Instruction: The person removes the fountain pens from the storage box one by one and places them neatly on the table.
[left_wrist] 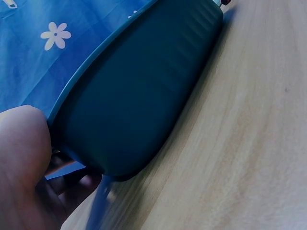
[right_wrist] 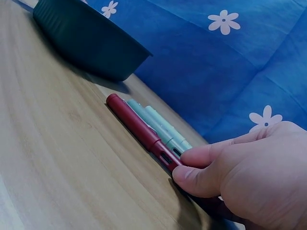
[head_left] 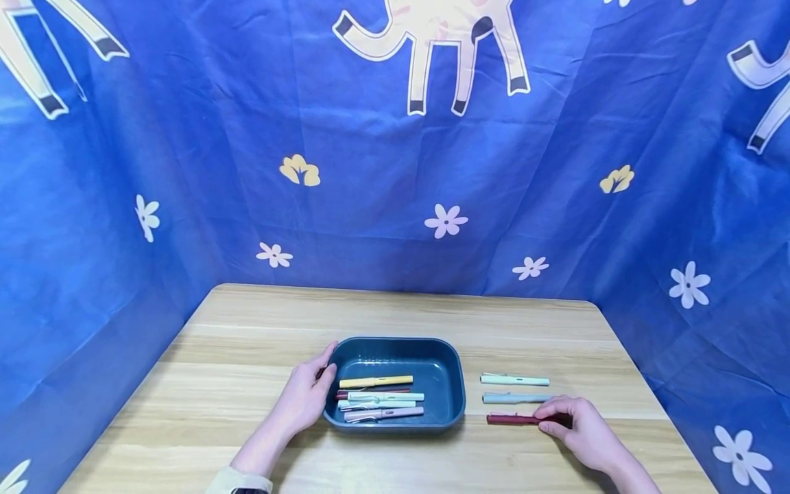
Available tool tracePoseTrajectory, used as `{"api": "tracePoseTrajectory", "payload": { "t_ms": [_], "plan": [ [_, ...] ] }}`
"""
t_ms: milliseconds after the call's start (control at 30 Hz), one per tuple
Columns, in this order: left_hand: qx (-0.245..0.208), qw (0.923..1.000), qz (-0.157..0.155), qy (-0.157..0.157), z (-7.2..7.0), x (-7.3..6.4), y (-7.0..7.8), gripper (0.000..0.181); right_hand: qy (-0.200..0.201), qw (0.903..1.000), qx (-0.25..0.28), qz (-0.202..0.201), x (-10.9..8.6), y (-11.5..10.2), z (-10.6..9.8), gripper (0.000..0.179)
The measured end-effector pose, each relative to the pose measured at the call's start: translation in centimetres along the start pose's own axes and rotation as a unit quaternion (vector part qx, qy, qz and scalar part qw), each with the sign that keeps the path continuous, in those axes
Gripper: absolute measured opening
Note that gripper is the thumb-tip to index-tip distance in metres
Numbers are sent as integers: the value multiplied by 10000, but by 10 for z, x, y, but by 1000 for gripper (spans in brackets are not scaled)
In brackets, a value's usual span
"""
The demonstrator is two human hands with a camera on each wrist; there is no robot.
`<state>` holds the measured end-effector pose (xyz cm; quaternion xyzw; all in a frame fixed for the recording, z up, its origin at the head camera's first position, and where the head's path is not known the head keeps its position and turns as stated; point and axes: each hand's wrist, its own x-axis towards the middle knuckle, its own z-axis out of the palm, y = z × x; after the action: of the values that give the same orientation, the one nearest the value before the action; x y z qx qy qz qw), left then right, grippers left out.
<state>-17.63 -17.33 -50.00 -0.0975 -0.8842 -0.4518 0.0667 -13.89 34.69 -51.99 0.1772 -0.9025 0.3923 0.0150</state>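
A dark teal rectangular box (head_left: 443,384) stands on the table, and my left hand (head_left: 302,396) grips its left rim, thumb by the top edge. In the left wrist view the box's outer wall (left_wrist: 134,91) fills the middle. To the right of the box my right hand (head_left: 583,425) pinches a dark red pen (head_left: 509,419) by its right end, between thumb and fingers; the pen lies along the table. Its clip and capped end (right_wrist: 129,117) show in the right wrist view. Beyond it lie a light blue pen (head_left: 511,398) and a mint pen (head_left: 515,380), roughly parallel.
Several pens lie in the box's left part: a yellow pen (head_left: 376,381), a lavender pen (head_left: 385,414), pale green ones and a dark red one partly covered. The wooden table (head_left: 247,357) meets a blue patterned curtain (head_left: 370,233) at the back and sides.
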Motion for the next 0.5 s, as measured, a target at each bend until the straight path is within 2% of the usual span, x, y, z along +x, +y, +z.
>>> {"api": "tracePoseTrajectory", "payload": {
  "t_ms": [167, 500],
  "plan": [
    [-8, 10000, -20, -44, -1, 0, 0, 50, 18, 9997, 102, -232, -1, 2, 1, 16],
    [-37, 10000, 14, -33, -2, 0, 1, 49, 196, 9996, -99, -152, -2, 0, 2, 19]
  ]
}}
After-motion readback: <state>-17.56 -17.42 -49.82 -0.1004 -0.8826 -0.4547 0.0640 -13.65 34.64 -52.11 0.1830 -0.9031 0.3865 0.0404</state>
